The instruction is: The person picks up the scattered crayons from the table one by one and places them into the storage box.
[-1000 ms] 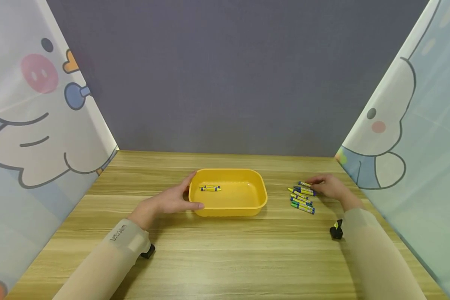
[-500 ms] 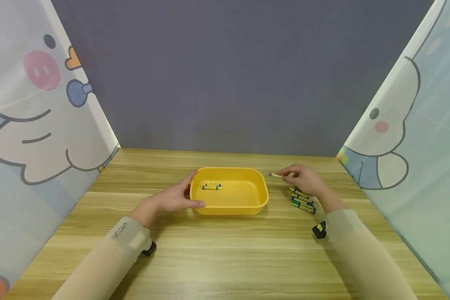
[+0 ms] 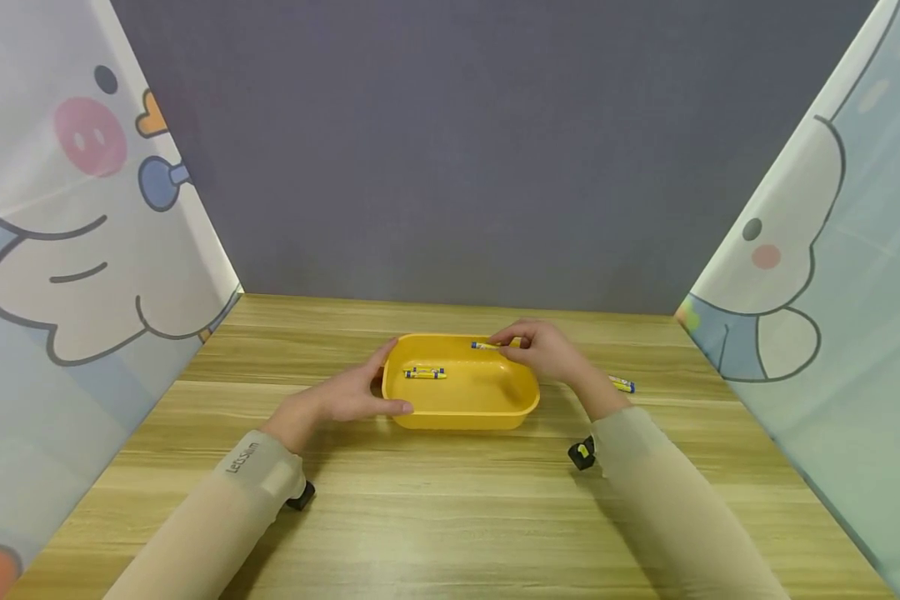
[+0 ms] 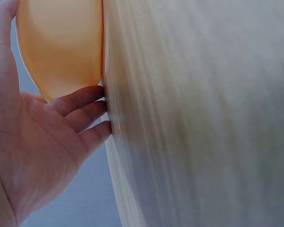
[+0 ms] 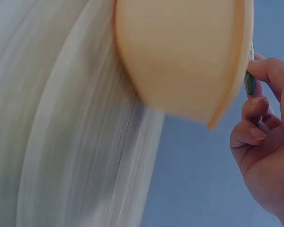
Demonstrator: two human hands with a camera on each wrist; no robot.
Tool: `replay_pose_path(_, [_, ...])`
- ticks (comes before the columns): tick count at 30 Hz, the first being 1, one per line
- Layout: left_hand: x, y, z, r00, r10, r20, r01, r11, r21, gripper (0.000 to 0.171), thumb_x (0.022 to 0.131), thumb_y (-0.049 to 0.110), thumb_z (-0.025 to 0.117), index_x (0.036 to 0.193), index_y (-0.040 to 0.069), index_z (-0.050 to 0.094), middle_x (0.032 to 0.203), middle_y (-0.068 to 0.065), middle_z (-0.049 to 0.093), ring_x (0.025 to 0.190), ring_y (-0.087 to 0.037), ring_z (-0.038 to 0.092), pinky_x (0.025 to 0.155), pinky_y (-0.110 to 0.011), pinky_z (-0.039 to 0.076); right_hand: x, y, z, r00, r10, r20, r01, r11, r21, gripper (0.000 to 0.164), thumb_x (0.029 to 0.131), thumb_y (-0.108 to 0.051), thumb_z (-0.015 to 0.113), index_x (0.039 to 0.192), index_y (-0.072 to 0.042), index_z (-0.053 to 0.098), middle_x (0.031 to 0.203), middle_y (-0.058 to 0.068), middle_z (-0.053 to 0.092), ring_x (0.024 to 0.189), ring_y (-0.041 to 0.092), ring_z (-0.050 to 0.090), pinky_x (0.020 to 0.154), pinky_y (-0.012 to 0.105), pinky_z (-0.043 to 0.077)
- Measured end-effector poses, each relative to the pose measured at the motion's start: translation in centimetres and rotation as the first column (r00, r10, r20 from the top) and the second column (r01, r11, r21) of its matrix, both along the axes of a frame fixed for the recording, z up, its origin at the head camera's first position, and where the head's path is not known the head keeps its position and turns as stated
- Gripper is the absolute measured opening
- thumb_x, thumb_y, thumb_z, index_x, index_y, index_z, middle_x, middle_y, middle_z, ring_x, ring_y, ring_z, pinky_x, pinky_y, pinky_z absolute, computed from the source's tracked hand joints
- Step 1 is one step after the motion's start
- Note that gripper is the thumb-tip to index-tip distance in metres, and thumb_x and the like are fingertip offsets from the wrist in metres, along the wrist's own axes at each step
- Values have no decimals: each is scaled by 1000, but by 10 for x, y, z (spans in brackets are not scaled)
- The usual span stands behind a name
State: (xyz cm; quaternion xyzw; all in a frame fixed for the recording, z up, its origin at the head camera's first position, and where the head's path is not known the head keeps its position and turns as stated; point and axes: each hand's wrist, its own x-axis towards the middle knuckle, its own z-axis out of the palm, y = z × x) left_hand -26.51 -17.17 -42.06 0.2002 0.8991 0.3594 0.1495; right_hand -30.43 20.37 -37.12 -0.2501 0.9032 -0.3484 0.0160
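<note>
A yellow plastic basin [image 3: 465, 421] stands on the wooden table, with a few crayons [image 3: 425, 375] lying at the left of its floor. My left hand [image 3: 352, 393] holds the basin's left end, thumb along the front rim and fingers round the side. In the left wrist view, its fingertips [image 4: 92, 101] rest low against the wall. Above the basin's back right part, my right hand [image 3: 543, 350] pinches a yellow-wrapped crayon [image 3: 484, 346] with blue bands between thumb and fingers. The right wrist view shows this crayon's dark green end [image 5: 250, 84] beside the rim.
Another crayon [image 3: 622, 385] shows on the table past my right forearm, which hides the rest of the pile there. A grey panel [image 3: 457, 150] rises behind the table [image 3: 420, 517], and printed cloth walls [image 3: 817, 275] flank it.
My right hand has picked up a crayon from the pile at the right and carried it left over the basin. My left hand keeps its place on the basin.
</note>
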Motion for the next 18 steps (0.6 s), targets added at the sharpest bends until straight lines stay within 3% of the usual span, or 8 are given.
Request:
replay_pose_path(11, [0, 0, 0, 1000, -4, -1, 4, 1000, -2, 133, 90, 66, 83, 178, 21, -6, 169, -25, 47, 147, -36, 56, 128, -60, 38, 1, -45, -11, 995, 92, 23, -92, 996, -13, 22, 106, -15, 74, 125, -19, 84, 117, 5, 72, 78, 17, 48, 70, 29, 43])
replay_pose_path(18, [0, 0, -1, 1000, 8, -10, -9, 1000, -16, 134, 88, 70, 83, 178, 23, -4, 171, -23, 46, 150, -37, 54, 129, -60, 38, 1, -70, -20, 994, 100, 40, -100, 995, -2, 23, 105, -14, 74, 124, -19, 85, 117, 3, 73, 90, 17, 55, 79, 29, 49])
